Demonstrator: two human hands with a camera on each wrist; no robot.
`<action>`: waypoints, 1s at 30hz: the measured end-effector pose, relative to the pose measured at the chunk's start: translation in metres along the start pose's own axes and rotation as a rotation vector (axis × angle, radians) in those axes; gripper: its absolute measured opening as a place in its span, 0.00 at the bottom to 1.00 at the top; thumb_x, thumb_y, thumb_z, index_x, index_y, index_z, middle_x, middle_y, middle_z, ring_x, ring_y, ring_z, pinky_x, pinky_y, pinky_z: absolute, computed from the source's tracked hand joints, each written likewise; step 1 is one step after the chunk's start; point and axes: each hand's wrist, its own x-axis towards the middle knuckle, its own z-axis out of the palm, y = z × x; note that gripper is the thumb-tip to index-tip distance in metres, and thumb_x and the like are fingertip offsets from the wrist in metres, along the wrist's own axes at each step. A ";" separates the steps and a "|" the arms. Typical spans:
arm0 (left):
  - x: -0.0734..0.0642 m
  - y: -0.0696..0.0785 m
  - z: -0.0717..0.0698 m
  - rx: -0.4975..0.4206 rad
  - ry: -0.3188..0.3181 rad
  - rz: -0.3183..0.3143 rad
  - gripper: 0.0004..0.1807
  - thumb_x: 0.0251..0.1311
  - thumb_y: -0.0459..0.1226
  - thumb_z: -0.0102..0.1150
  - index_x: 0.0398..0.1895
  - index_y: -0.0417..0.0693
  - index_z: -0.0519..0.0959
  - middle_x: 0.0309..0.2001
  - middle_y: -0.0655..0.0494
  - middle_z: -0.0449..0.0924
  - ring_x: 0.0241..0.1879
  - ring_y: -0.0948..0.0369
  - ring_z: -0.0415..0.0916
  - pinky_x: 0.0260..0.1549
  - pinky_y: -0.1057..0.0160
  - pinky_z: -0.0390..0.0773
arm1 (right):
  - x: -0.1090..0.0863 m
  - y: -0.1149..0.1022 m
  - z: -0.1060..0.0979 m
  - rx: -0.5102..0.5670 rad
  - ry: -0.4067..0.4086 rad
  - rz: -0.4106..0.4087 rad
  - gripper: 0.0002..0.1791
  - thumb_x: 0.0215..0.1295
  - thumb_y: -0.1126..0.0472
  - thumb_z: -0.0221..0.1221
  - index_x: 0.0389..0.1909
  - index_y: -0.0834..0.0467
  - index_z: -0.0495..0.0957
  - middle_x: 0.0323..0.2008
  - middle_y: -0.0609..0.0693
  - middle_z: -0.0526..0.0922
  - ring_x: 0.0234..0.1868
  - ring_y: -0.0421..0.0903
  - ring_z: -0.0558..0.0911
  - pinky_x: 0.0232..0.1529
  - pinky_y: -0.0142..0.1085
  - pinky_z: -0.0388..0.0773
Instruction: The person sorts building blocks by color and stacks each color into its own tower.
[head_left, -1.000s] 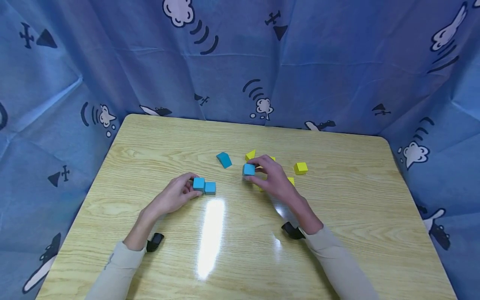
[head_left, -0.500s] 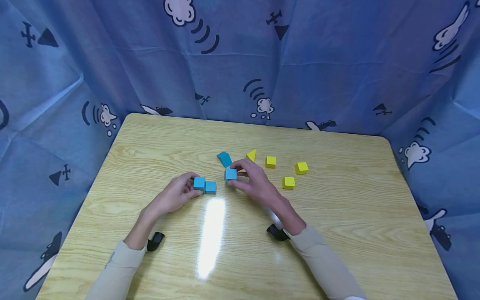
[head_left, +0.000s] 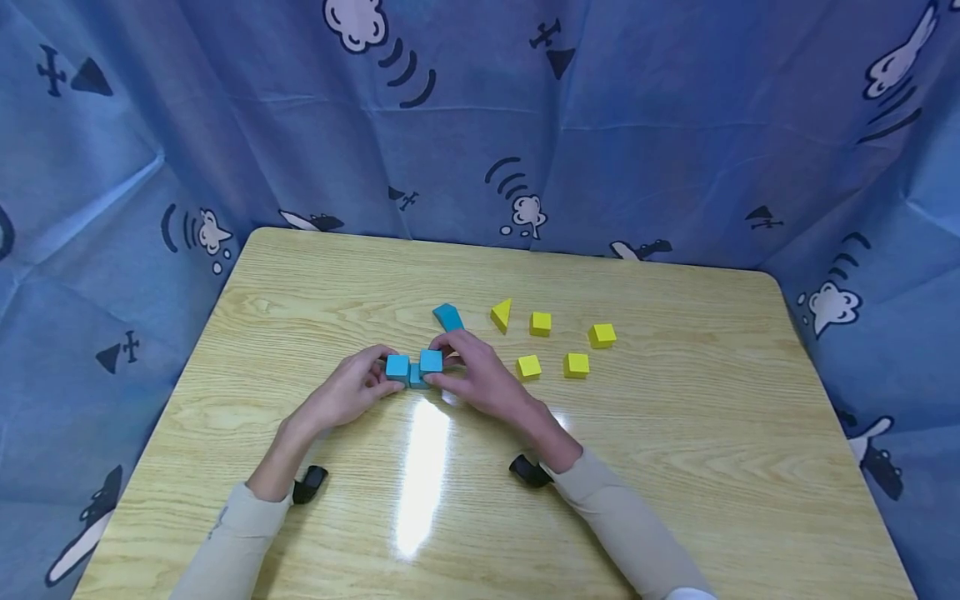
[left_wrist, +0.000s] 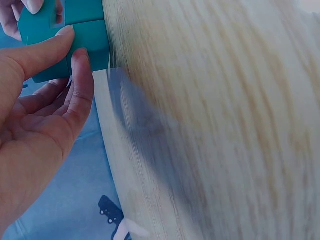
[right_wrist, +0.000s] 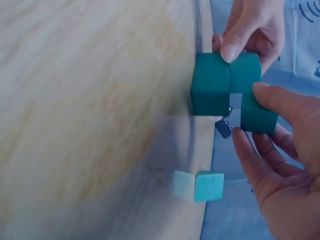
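Observation:
Thumb and fingers of my left hand [head_left: 348, 387] pinch a two-high stack of blue cubes [head_left: 397, 367] at its left side. In the left wrist view, the thumb lies at the seam between its upper and lower cubes [left_wrist: 94, 42]. Against the stack's right side stands a single lower blue cube [head_left: 417, 377]. My right hand [head_left: 483, 375] pinches another blue cube [right_wrist: 259, 112] between thumb and fingertips. It hangs over the lower right cube beside the stack's top, with a gap beneath it in the right wrist view.
A blue angled block [head_left: 447, 316] lies just behind the right hand. Farther right are a yellow wedge [head_left: 502, 316] and several yellow cubes [head_left: 576, 365]. The wooden table [head_left: 675, 450] is bordered by a blue patterned curtain [head_left: 465, 125].
My right hand has carried its blue cube leftward, from beside the yellow blocks to over the lower blue cube. The yellow blocks it covered now show. My left hand has stayed at the stack.

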 end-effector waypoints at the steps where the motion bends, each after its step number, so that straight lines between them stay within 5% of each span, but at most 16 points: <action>1: 0.000 0.000 0.000 0.001 0.000 0.001 0.20 0.68 0.31 0.65 0.60 0.35 0.74 0.37 0.51 0.79 0.34 0.59 0.77 0.34 0.62 0.79 | 0.001 0.000 0.002 0.001 -0.005 -0.007 0.20 0.65 0.65 0.70 0.54 0.62 0.76 0.50 0.53 0.78 0.50 0.47 0.82 0.56 0.40 0.81; 30: 0.002 -0.005 0.001 0.002 0.017 0.051 0.16 0.67 0.31 0.67 0.55 0.36 0.77 0.38 0.52 0.79 0.34 0.59 0.77 0.34 0.63 0.79 | 0.006 0.000 0.018 -0.176 -0.035 -0.009 0.21 0.64 0.66 0.71 0.55 0.62 0.76 0.50 0.53 0.82 0.50 0.47 0.82 0.52 0.39 0.82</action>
